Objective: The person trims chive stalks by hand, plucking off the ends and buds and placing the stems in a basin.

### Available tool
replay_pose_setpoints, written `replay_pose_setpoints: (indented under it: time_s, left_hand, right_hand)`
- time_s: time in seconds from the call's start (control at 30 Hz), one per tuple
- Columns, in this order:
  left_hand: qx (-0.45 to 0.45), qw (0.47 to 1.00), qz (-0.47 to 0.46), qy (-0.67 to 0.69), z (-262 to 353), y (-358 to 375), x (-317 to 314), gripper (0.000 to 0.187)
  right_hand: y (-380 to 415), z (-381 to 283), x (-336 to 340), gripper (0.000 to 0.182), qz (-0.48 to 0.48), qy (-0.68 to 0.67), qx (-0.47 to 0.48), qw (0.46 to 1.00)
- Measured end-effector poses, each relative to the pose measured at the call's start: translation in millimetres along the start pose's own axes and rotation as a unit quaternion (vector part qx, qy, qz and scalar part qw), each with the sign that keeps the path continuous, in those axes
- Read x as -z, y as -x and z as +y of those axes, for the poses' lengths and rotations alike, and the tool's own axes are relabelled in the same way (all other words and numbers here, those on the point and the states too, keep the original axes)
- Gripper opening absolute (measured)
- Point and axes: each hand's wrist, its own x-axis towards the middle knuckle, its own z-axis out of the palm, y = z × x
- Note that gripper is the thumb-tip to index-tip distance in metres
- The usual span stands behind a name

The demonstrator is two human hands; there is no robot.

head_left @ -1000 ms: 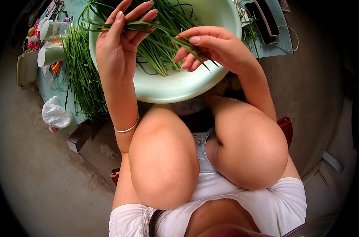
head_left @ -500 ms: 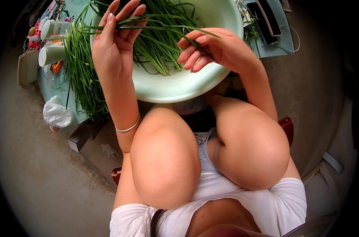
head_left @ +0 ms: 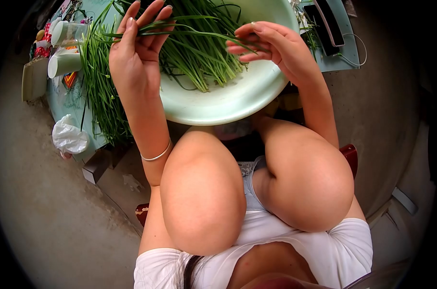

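Note:
My left hand point(head_left: 137, 60), palm up, grips a few long green garlic chives point(head_left: 194, 32) between its thumb and fingers over the left side of a pale green basin point(head_left: 213, 115). The strands stretch across to my right hand point(head_left: 283, 48), whose bent fingers close around their other ends above the basin's right rim. Beneath them, a thick bunch of garlic chives point(head_left: 199, 72) lies in the basin with pale ends toward me. Another pile of chives point(head_left: 103, 103) rests on the table, left of my left forearm.
On the green table point(head_left: 59, 103) at left are two cups point(head_left: 64, 63) on their sides and a crumpled white plastic bag point(head_left: 69, 135). A phone point(head_left: 327, 24) with a white cable lies at upper right. My knees are just below the basin.
My right hand has moved up and slightly right, along the chives toward their ends. My left hand has barely shifted and keeps its hold.

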Motion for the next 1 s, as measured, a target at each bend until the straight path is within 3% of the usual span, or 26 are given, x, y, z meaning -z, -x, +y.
replay_pose_setpoints:
  time_s: [0.13,0.33,0.4,0.67,1.0]
  left_hand:
    - [-0.022,0.999,-0.005,-0.025,2,-2,5,0.034]
    - [-0.024,0.999,-0.008,-0.027,1,-2,6,0.034]
    - [-0.022,0.999,-0.011,-0.026,-2,-3,4,0.034]
    - [-0.016,0.999,-0.021,-0.034,-2,-2,1,0.035]
    - [-0.017,0.999,-0.025,-0.038,-2,-1,2,0.035]
  right_hand:
    - [-6,0,10,0.037,0.084,-0.045,0.064,0.993]
    - [9,-7,32,0.040,-0.010,-0.064,0.060,0.996]
    - [14,-12,14,0.043,-0.030,-0.008,-0.023,0.999]
    - [7,-11,0,0.030,-0.138,-0.005,-0.049,0.989]
    - [10,-13,-1,0.035,-0.110,-0.019,-0.045,0.993]
